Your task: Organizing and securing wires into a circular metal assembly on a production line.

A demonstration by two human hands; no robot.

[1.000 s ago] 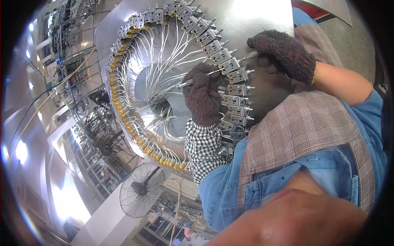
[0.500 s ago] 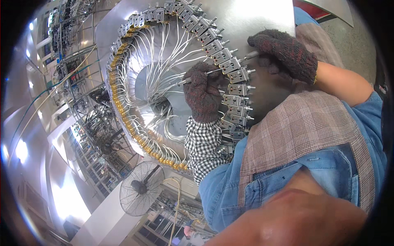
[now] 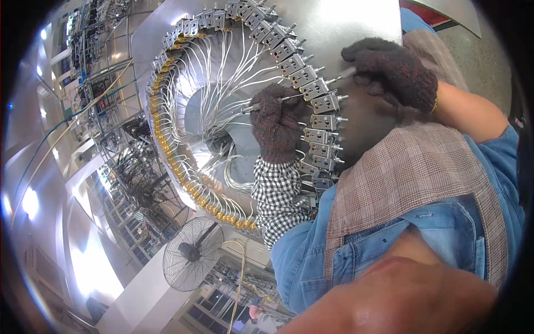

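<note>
My left hand (image 3: 276, 125), in a dark knitted glove, is closed around a slim metal rod-like tool (image 3: 291, 97). One end of the tool sticks out toward the white wires; the thin shaft points to the inner side of a metal block (image 3: 315, 89). On the block's outer side, my right hand (image 3: 392, 75), in a matching glove, grips a grey cylindrical piece (image 3: 346, 73) in line with the block's protruding stud. Its fingers are partly hidden. Many similar blocks (image 3: 324, 121) form a curved row, and thin white wires (image 3: 214, 94) run from the ring toward its middle.
Brass-coloured fittings (image 3: 167, 147) line the far left of the ring, which rests on a shiny metal tabletop (image 3: 356, 22). Beyond it stand a black fan (image 3: 191, 252) and racks of parts (image 3: 100, 33). A checked apron (image 3: 400, 172) hangs close to the near edge.
The whole view has shifted slightly. My right hand has moved a little to the right with the grey piece; the left hand keeps its hold beside the same block.
</note>
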